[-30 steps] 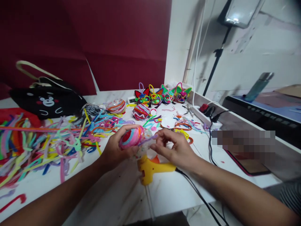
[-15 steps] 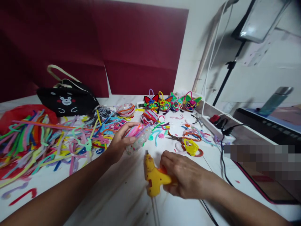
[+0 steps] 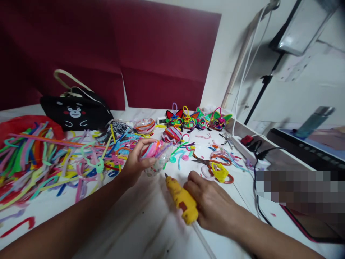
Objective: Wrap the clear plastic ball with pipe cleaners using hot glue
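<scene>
My left hand point(image 3: 138, 160) is closed around a clear plastic ball point(image 3: 157, 161), with pink, orange and purple pipe cleaner strips along its upper side. In my right hand point(image 3: 206, 201) is a yellow hot glue gun point(image 3: 181, 198), its fingers wrapped round the handle. The gun's dark nozzle points up and left, just below the ball and apart from it. A clear glue stick point(image 3: 203, 239) juts out of the gun's rear. Beyond my right hand lie orange-handled scissors point(image 3: 219, 158) and a yellow pipe cleaner shape point(image 3: 219, 172).
Loose pipe cleaners point(image 3: 67, 162) cover the left of the table. Two striped balls point(image 3: 172, 135) and several cat-eared ornaments point(image 3: 175, 120) stand at the back. A black bag point(image 3: 77, 113) is behind on the left. A power strip point(image 3: 250, 145) with cables runs along the right.
The glue gun has tilted, so its nozzle points more to the left and its rear has swung right. My left hand and the ball stay nearly in place.
</scene>
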The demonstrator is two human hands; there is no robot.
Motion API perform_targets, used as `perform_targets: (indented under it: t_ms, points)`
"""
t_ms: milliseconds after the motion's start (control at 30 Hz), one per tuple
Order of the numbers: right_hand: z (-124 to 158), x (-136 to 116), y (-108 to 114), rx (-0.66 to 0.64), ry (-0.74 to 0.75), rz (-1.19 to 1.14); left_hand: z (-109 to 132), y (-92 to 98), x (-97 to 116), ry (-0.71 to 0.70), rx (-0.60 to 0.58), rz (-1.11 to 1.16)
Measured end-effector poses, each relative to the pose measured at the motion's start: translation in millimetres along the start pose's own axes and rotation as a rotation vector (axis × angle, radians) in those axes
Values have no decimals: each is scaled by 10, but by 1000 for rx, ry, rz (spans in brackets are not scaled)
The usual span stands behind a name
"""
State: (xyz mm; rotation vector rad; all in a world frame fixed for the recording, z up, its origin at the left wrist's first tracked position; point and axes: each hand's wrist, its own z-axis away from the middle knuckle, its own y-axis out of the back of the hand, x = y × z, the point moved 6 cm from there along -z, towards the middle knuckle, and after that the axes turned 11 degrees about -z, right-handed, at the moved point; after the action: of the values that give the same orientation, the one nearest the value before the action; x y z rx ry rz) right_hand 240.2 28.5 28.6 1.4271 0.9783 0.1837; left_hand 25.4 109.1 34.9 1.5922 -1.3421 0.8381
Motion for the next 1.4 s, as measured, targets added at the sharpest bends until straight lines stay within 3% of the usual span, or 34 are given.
perform_targets:
  t_ms: [133, 200, 500, 933, 1267, 1400]
  points:
    - [83, 16, 387, 460, 273, -242, 8, 22, 23, -36, 36, 54]
    - [120, 32, 486, 554, 343, -307, 27, 11, 70, -79, 31, 66]
    - [98, -20, 408, 506, 386, -428, 151, -66, 244, -329, -41, 29]
    - [116, -13, 363, 491, 392, -374, 190, -126, 303, -383, -98, -20]
    - [114, -69, 286, 357, 361, -448, 175, -109, 264, -364, -60, -48]
    - [110, -87, 302, 402, 361, -442, 173, -97, 299, -357, -42, -54]
